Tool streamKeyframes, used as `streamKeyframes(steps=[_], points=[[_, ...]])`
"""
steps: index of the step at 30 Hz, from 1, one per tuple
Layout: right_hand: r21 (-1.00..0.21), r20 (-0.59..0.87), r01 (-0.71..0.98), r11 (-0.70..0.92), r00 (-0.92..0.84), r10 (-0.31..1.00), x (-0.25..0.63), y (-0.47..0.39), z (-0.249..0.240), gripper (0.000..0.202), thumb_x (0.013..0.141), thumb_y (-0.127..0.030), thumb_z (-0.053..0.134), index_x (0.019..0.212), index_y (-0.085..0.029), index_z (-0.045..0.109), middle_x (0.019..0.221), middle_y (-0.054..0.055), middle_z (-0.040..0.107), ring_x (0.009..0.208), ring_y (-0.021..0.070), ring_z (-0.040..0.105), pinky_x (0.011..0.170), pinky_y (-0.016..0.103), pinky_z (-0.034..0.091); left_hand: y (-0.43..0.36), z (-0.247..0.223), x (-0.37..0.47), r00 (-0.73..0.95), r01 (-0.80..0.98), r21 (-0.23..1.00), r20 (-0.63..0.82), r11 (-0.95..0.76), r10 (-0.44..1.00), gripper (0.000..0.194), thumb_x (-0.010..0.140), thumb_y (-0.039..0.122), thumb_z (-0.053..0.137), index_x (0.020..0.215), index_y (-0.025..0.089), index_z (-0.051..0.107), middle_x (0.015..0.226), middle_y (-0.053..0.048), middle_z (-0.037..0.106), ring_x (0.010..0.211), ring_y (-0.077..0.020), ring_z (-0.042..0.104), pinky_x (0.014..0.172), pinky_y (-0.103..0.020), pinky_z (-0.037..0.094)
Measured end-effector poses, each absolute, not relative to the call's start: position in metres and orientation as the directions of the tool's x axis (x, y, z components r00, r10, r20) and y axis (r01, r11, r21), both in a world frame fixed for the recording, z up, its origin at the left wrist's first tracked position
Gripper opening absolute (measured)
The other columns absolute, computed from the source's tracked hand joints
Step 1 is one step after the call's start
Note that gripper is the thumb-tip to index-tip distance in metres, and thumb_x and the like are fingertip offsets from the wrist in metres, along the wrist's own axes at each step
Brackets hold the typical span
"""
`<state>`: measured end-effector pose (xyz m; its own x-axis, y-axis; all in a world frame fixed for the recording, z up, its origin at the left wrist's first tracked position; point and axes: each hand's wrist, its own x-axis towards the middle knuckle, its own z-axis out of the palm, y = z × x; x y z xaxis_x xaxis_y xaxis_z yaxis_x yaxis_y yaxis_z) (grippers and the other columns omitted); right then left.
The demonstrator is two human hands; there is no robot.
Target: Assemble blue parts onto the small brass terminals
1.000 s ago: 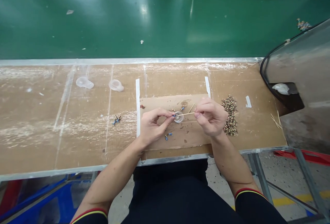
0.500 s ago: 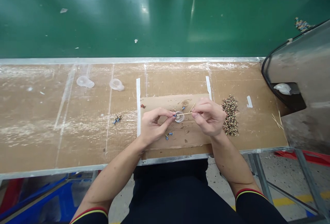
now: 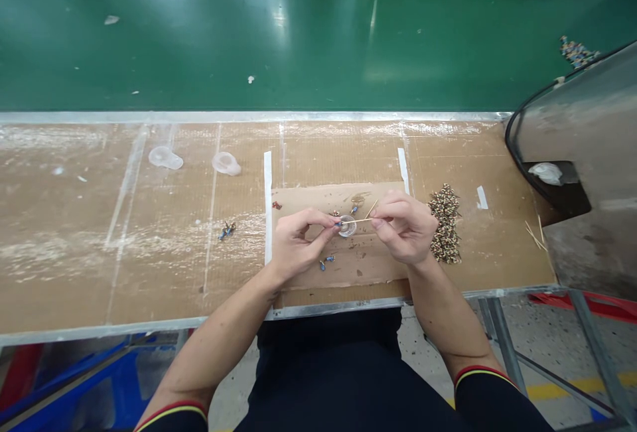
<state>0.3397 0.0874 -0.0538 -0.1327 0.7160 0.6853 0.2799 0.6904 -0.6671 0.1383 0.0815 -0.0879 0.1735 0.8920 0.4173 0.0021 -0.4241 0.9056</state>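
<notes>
Between the thumb and forefinger of my left hand (image 3: 302, 238) is a tiny blue piece (image 3: 339, 223), mostly covered by the fingertips. My right hand (image 3: 405, 227) pinches a thin wooden stick (image 3: 360, 220), whose far tip meets the blue piece. Just below the stick stands a small clear cup (image 3: 347, 229) on a cardboard sheet (image 3: 378, 266). A second stick (image 3: 371, 208) slants up beside my right fingertips; whether I hold it too is unclear. More small blue pieces (image 3: 327, 261) lie on the sheet near my left hand, and another blue piece (image 3: 354, 209) lies beyond the cup.
To the right lies a heap of small tan-and-dark pieces (image 3: 445, 223), with loose sticks (image 3: 536, 235) farther right. On the left are a blue cluster (image 3: 227, 230) and two translucent cups (image 3: 226, 164). A green conveyor belt (image 3: 318, 34) runs behind; a metal housing (image 3: 597, 153) bounds the right.
Bits lying on the green belt have shifted left. My hands hold nearly the same pose, with the stick still against the blue piece.
</notes>
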Motion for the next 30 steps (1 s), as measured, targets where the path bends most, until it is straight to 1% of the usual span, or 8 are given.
streamKeyframes(steps=[5,12,18,21,23,25,27,30], points=[[-0.687,0.694,0.266,0.676,-0.037,0.719,0.355,0.091,-0.048,0.009,0.087,-0.016,0.064,0.085,-0.025,0.067,0.07,-0.003,0.063,0.06,0.013,0.056,0.054,0.028,0.045,0.083,-0.084,0.14,0.125,-0.062,0.933,0.359,-0.354,0.925,0.009,0.083,0.021,0.08,0.082,0.018,0.071,0.082,-0.005,0.079,0.079,-0.0177,0.079,0.074,-0.027,0.067],[-0.618,0.48,0.404,0.674,-0.485,0.731,0.363,0.096,-0.046,0.012,0.09,-0.014,0.061,0.083,-0.02,0.069,0.072,-0.001,0.066,0.062,0.0114,0.058,0.055,0.024,0.045,0.085,-0.076,0.135,0.111,-0.256,0.942,0.251,-0.216,0.962,0.018,0.08,0.026,0.085,0.081,0.017,0.069,0.083,-0.005,0.079,0.081,-0.0171,0.079,0.073,-0.025,0.068],[-0.555,0.332,0.501,0.664,-0.599,0.729,0.357,0.097,-0.052,0.016,0.095,-0.023,0.058,0.096,-0.02,0.074,0.078,0.001,0.069,0.067,0.0137,0.062,0.058,0.026,0.047,0.088,-0.077,0.133,0.106,-0.288,0.941,0.216,-0.178,0.971,0.024,0.078,0.032,0.087,0.075,0.017,0.068,0.081,-0.005,0.078,0.075,-0.0164,0.078,0.066,-0.024,0.068],[-0.601,0.446,0.545,0.585,-0.38,0.811,0.381,0.099,-0.046,0.015,0.094,-0.028,0.063,0.103,-0.026,0.075,0.081,0.0,0.071,0.066,0.0135,0.061,0.058,0.027,0.047,0.089,-0.078,0.132,0.103,-0.305,0.937,0.212,-0.172,0.972,0.024,0.077,0.035,0.087,0.074,0.018,0.069,0.081,-0.004,0.078,0.073,-0.0156,0.077,0.065,-0.025,0.068],[-0.617,0.552,0.654,0.437,-0.036,0.833,0.409,0.101,-0.045,0.012,0.092,-0.028,0.064,0.096,-0.026,0.076,0.076,-0.001,0.069,0.062,0.0137,0.057,0.057,0.028,0.045,0.09,-0.08,0.131,0.094,-0.317,0.933,0.212,-0.173,0.973,0.023,0.077,0.035,0.087,0.075,0.019,0.071,0.081,-0.004,0.077,0.073,-0.0151,0.077,0.066,-0.024,0.068],[-0.637,0.594,0.739,0.22,0.288,0.751,0.441,0.103,-0.048,0.015,0.09,-0.028,0.062,0.087,-0.022,0.076,0.072,0.001,0.067,0.062,0.0154,0.057,0.06,0.03,0.046,0.09,-0.081,0.13,0.083,-0.329,0.928,0.212,-0.174,0.974,0.02,0.076,0.034,0.088,0.075,0.02,0.073,0.081,-0.004,0.077,0.074,-0.015,0.076,0.067,-0.024,0.067],[-0.652,0.518,0.758,0.005,0.441,0.733,0.468,0.102,-0.054,0.017,0.086,-0.029,0.062,0.08,-0.018,0.074,0.072,0.004,0.068,0.064,0.0173,0.058,0.064,0.033,0.048,0.091,-0.083,0.129,0.076,-0.344,0.924,0.206,-0.169,0.976,0.018,0.075,0.032,0.089,0.076,0.02,0.074,0.081,-0.004,0.077,0.074,-0.0149,0.076,0.068,-0.023,0.067],[-0.616,0.243,0.754,-0.227,0.456,0.856,0.494,0.101,-0.064,0.017,0.078,-0.03,0.066,0.078,-0.016,0.076,0.074,0.006,0.071,0.066,0.0193,0.061,0.07,0.036,0.051,0.092,-0.085,0.128,0.069,-0.363,0.918,0.195,-0.158,0.978,0.017,0.072,0.029,0.09,0.076,0.021,0.076,0.081,-0.003,0.078,0.074,-0.0143,0.076,0.067,-0.022,0.067]])
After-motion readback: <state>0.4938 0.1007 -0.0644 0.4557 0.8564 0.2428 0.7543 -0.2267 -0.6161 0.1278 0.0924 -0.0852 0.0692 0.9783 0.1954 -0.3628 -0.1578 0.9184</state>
